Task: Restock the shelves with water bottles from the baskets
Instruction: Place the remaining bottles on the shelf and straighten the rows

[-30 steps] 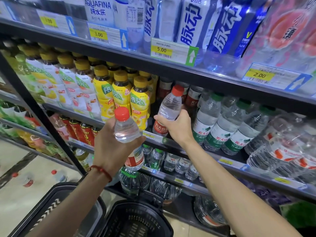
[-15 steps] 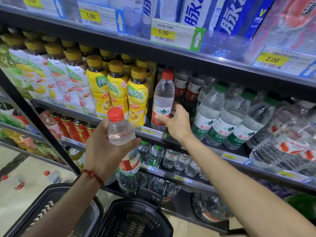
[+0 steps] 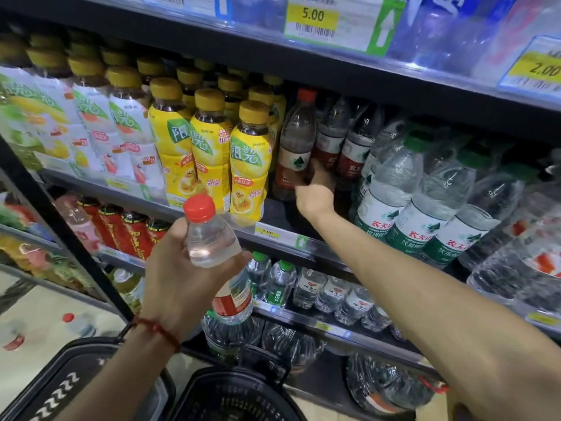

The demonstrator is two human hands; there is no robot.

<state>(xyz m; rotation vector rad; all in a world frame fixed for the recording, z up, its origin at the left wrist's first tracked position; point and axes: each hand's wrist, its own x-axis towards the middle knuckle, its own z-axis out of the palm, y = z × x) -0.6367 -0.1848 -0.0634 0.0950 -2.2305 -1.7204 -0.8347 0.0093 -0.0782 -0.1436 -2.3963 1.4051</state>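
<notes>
- Stands at a shop drinks rack, both bare arms stretched towards the middle shelf.
- Grips a red-capped water bottle in the left hand, fingers curled round its clear body above the red label, cap uppermost, out in front of the shelf edge and not yet on the rack.
- Wears a red string bracelet on the left wrist.
- Reaches with the right hand deep into the middle shelf, to the foot of a second red-capped bottle standing there.
- Touches that bottle low on its label; too blurred to tell whether the fingers clasp it or only press against it.
- Sets the second red-capped bottle just beside the yellow-capped tea bottles on its left, with more red-labelled water bottles close on its right.
- Shows large green-labelled water bottles leaning in a row further right on the same shelf, the right forearm passing in front of them.
- Carries a yellow 5.00 price tag on the shelf above and a 2.00 price tag on the middle shelf's front strip.
- Holds rows of small water bottles one shelf lower, behind the left hand.
- Frames two black baskets at the bottom edge: one basket under the left forearm, the other basket just right of it.
</notes>
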